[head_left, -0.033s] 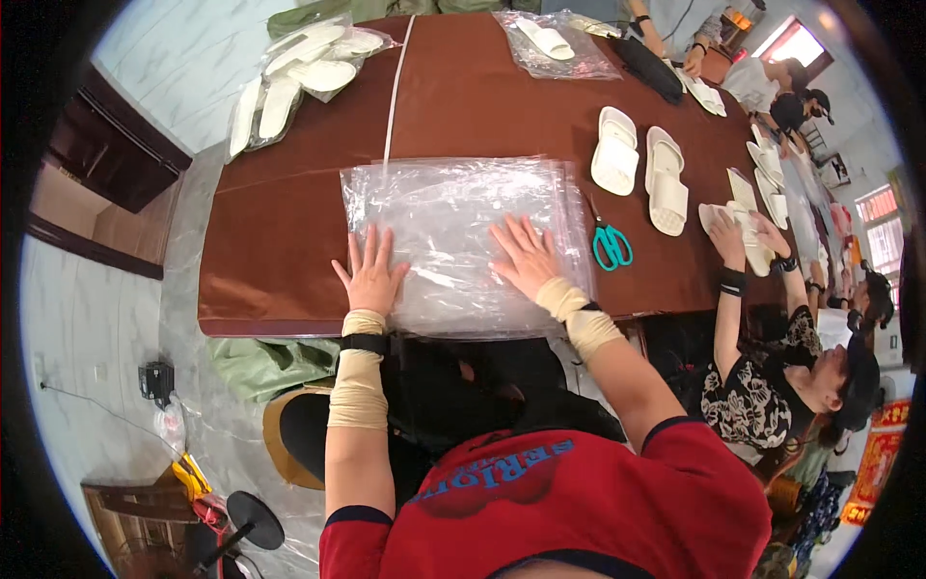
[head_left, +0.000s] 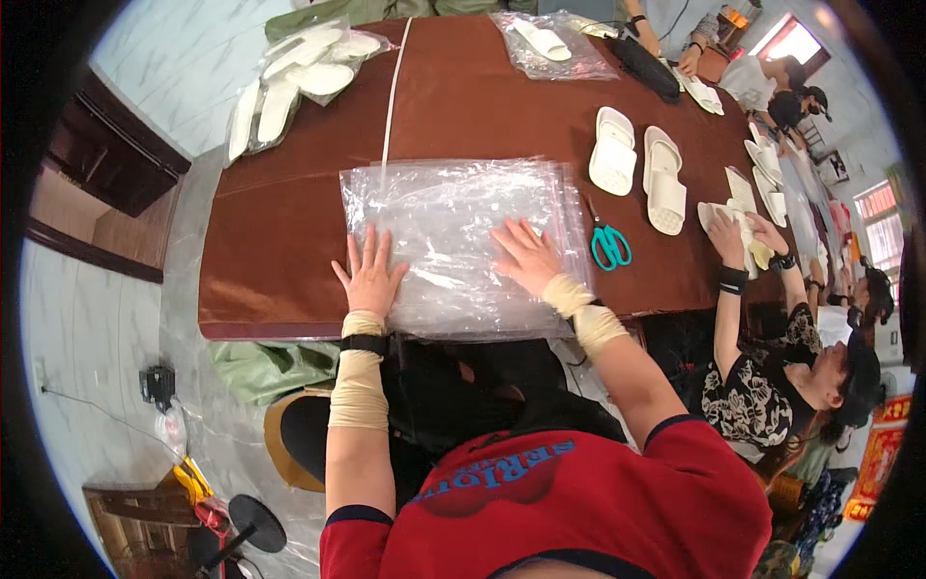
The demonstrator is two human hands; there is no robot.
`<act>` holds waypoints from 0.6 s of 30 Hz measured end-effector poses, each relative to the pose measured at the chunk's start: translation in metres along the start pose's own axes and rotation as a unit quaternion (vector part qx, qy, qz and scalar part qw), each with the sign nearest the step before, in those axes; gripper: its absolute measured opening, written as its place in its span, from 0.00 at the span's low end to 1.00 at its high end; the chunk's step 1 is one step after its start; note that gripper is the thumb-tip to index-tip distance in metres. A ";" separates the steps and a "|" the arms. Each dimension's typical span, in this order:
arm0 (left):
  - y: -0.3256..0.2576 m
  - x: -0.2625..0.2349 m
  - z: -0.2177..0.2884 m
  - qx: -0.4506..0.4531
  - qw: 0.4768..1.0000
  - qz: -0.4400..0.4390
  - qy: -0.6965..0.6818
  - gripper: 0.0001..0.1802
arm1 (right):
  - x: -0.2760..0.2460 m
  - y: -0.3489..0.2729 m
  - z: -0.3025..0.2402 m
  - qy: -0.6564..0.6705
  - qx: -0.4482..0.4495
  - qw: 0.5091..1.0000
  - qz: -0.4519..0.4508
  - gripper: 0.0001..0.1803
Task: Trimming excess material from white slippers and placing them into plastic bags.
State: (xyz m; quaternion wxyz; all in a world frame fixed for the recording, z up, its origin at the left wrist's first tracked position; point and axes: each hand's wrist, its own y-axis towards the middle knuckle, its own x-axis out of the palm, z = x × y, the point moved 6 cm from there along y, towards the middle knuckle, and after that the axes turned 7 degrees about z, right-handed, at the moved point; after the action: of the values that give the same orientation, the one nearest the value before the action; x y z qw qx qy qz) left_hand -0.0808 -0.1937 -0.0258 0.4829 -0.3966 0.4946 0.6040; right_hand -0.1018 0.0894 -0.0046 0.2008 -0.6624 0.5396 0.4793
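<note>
Right hand (head_left: pixel 531 259) slightly rightward on plastic (head_left: pixel 449 246), bare tabletop (head_left: pixel 270 232) beyond left edge

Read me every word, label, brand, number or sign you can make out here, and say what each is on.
Red shirt: blue lettering on the front; I won't copy its wording.
Red wall hangings: yellowish marks, too small and blurred to read.
Clear plastic bags: no text I can make out through the glare.
Pale slippers and teal-handled scissors: nothing readable.
</note>
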 end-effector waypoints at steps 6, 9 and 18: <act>-0.003 -0.023 -0.012 -0.041 0.972 0.060 -0.223 0.34 | -0.108 -0.018 0.173 -0.086 0.238 0.941 0.227 0.13; -0.001 -0.043 -0.014 -0.034 0.940 0.154 -0.304 0.22 | -0.109 -0.038 0.225 -0.212 0.318 0.919 0.102 0.15; -0.043 -0.107 0.001 -0.056 0.895 0.301 -0.324 0.10 | -0.115 -0.004 0.127 0.036 0.226 0.939 0.255 0.07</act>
State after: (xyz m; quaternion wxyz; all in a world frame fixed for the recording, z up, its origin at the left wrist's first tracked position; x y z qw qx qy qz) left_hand -0.0153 -0.2108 0.0677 0.3885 -0.0375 0.3719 0.8422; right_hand -0.1468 0.2501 0.0340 0.1966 -0.4565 0.7914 0.3559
